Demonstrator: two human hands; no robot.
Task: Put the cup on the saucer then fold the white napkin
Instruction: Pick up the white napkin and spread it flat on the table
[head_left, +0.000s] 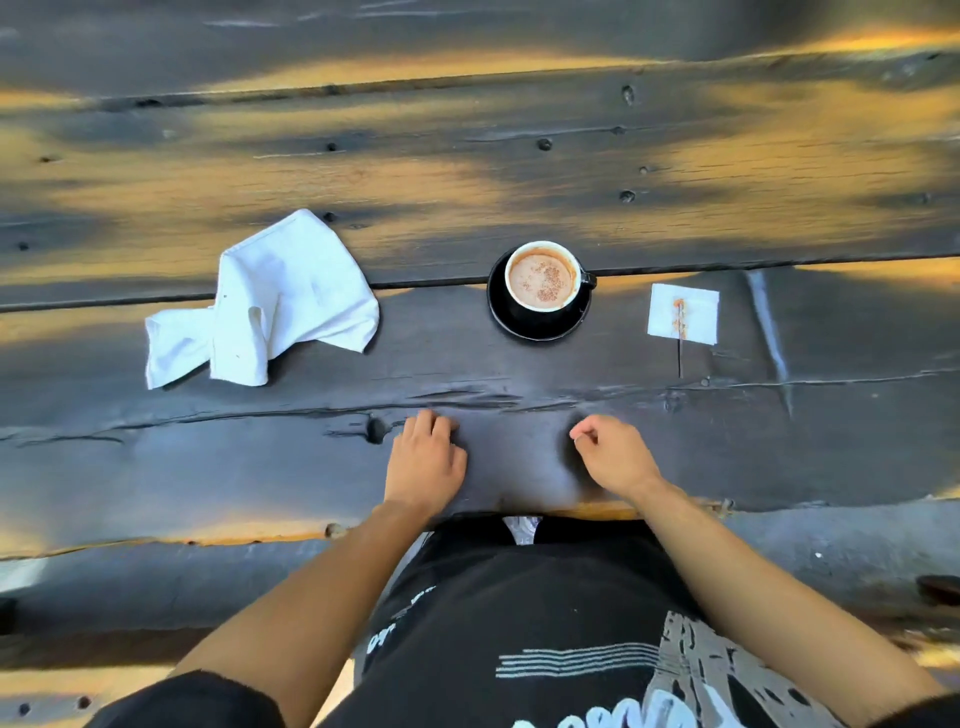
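Observation:
A black cup with a white inside, full of frothy brown drink, stands on a black saucer in the middle of the dark wooden table. Its handle points right. A crumpled white cloth napkin lies to the left of the saucer. My left hand rests on the table near the front edge, fingers curled down, holding nothing. My right hand rests beside it with fingers loosely curled and nothing in it. Both hands are well in front of the cup and the napkin.
A small square paper napkin with orange-brown stains and a thin stick across it lies right of the saucer. The table's front edge runs just behind my wrists, with a bench plank below it.

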